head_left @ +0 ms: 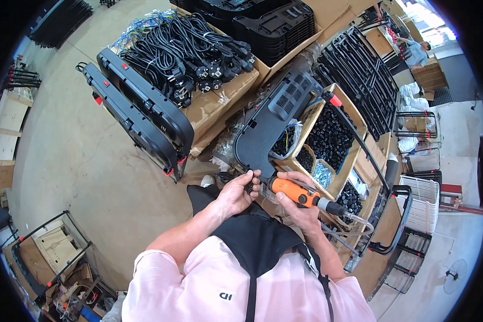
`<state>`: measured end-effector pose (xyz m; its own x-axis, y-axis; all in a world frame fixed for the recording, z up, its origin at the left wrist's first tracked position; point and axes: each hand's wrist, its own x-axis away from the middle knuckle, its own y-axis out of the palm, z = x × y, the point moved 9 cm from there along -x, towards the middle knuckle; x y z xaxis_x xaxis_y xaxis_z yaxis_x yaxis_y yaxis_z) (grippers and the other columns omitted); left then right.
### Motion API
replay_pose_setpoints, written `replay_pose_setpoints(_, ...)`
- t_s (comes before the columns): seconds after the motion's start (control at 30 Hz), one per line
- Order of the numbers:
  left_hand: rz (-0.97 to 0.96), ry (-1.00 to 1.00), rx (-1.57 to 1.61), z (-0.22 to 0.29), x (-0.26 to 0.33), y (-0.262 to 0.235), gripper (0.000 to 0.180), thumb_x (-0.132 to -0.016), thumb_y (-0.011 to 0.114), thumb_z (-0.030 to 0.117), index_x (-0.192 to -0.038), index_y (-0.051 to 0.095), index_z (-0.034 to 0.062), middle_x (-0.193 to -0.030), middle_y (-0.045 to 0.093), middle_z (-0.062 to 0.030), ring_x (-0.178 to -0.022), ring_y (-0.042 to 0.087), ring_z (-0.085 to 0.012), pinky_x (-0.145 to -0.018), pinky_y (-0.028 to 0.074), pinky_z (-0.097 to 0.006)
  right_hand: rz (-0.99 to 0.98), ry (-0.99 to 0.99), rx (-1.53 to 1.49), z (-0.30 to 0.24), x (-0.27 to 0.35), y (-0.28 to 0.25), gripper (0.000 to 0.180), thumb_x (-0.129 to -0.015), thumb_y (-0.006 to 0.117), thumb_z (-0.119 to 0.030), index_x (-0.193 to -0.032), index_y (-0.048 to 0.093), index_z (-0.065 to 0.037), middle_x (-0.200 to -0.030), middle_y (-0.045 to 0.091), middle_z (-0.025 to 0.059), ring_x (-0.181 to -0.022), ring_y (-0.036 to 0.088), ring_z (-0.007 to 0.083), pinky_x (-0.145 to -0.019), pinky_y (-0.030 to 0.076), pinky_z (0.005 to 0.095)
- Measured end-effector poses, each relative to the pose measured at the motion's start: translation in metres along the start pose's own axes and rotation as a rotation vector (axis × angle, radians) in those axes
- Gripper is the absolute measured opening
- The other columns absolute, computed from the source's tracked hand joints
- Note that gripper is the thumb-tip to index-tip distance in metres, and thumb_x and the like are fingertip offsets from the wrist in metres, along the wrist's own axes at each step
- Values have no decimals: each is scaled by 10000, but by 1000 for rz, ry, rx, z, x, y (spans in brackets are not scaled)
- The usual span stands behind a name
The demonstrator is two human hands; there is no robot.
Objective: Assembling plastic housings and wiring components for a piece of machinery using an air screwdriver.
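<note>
Closely, bin edges flank the orange tool (floor leftward).

The dark pieces in the person's left hand are partly covered by it and too small to identify, while the right hand hides part of the orange power tool, whose dark tip is hard to make out against the black panel. The clear hose slips out of sight near the right forearm, and the black apron covers part of a shoe. The top edge cuts off the stacked black housings, and a distant co-worker appears too small for detail.
</note>
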<state>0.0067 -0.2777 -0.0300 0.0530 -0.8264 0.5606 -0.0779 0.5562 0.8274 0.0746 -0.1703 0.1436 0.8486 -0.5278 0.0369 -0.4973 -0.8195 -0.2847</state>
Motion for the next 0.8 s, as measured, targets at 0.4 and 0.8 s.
replay_pose_setpoints(0.4,15,-39,-2,4,-9,-6,328,-1152,485,365,-1253,615,82,-883,572,17,-805,546,-127,-736,476,-294,-3,20,49,-6,-16,13,493,-905,818,-79,-1353,614,-46,-1330,708,122,-1215,693,228,-1083,539,370)
replay_pose_setpoints(0.8,83,-23,-281,14,-1,-19,277,-1161,445,239,-1170,655,59,-991,721,-47,-838,688,-150,-721,573,-299,-37,53,218,-3,-43,39,420,-876,843,-127,-1258,681,-67,-1236,752,150,-1072,760,241,-935,602,357)
